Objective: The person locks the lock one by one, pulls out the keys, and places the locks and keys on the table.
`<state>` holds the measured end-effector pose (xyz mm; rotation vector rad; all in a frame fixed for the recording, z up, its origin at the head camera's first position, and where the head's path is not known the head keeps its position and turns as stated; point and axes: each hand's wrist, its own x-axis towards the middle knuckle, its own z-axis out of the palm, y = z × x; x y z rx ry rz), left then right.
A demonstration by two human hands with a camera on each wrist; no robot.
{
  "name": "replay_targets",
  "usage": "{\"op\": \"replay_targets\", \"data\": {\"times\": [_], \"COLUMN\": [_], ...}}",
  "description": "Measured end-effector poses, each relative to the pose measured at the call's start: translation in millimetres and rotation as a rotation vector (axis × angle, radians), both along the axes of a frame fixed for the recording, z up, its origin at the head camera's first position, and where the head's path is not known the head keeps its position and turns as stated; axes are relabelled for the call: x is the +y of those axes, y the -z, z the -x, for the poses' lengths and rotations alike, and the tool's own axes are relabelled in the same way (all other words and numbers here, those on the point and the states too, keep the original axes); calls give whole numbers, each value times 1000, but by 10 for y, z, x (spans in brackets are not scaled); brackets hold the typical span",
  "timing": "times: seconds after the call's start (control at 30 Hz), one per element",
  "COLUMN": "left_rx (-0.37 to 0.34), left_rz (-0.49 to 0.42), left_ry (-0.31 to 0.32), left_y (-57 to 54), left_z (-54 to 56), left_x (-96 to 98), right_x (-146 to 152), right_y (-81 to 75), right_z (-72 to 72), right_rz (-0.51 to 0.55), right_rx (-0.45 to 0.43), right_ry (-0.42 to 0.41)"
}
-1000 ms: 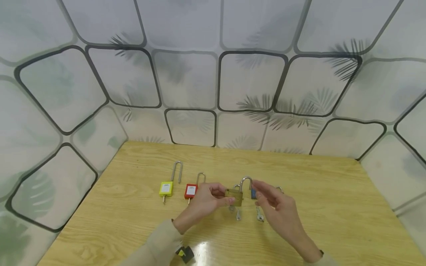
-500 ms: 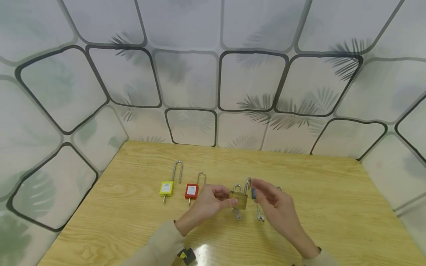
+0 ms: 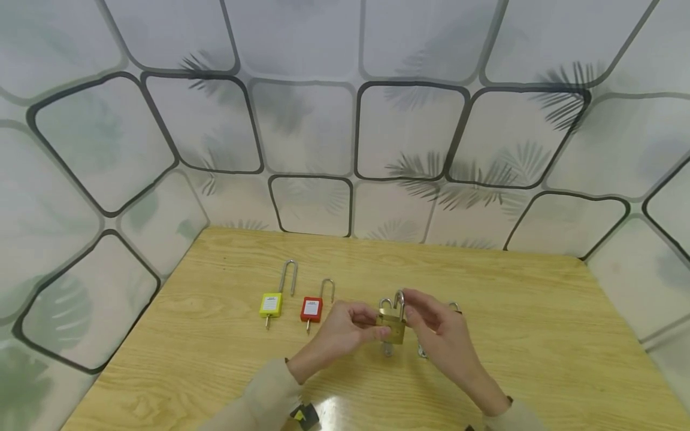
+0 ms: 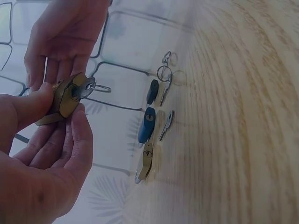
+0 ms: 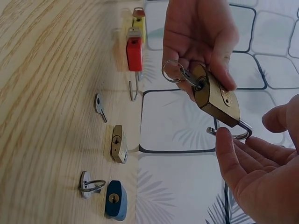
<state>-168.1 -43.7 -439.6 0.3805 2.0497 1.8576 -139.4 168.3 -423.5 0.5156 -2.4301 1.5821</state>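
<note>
My left hand (image 3: 345, 329) pinches the body of a brass padlock (image 5: 217, 100) between thumb and fingers, held up off the table. A key (image 5: 188, 77) with a wire ring sits in its keyhole. The padlock's shackle (image 5: 247, 130) stands open, one end out of the body. My right hand (image 5: 261, 182) is at the shackle, fingers extended against it and thumb apart. In the left wrist view a small brass padlock (image 4: 146, 158), a blue padlock (image 4: 147, 123) and a small dark padlock (image 4: 153, 92) stand in a row on the table, with loose keys (image 4: 167, 125) beside them.
Left of my hands lie a red padlock (image 3: 311, 307) and a yellow padlock (image 3: 271, 304), both with raised long shackles and keys in. A black-and-yellow object (image 3: 306, 416) lies at the wooden table's (image 3: 512, 317) near edge. Patterned panels (image 3: 309, 203) rise behind the table.
The brass padlock has shifted slightly right and down in my left hand, and its shackle now appears narrower, turned more edge-on. My right hand has moved a little left, up against the shackle.
</note>
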Motion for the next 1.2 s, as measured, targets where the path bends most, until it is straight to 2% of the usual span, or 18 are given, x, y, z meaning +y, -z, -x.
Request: {"op": "replay_targets", "data": {"times": [0.37, 0.63, 0.97, 1.2], "left_rx": [-3, 0, 11, 17], "left_rz": [-6, 21, 16, 22], "left_ry": [5, -1, 10, 13], "left_y": [-13, 43, 63, 58], "left_z": [3, 21, 25, 21], "left_x": [22, 40, 49, 44], "right_x": [-51, -73, -94, -91], "right_y": [-37, -21, -20, -42], "right_z": [18, 20, 27, 28], "right_rz": [-33, -52, -30, -66], "right_rx": [47, 85, 96, 110], "right_ry": [-13, -21, -64, -91]}}
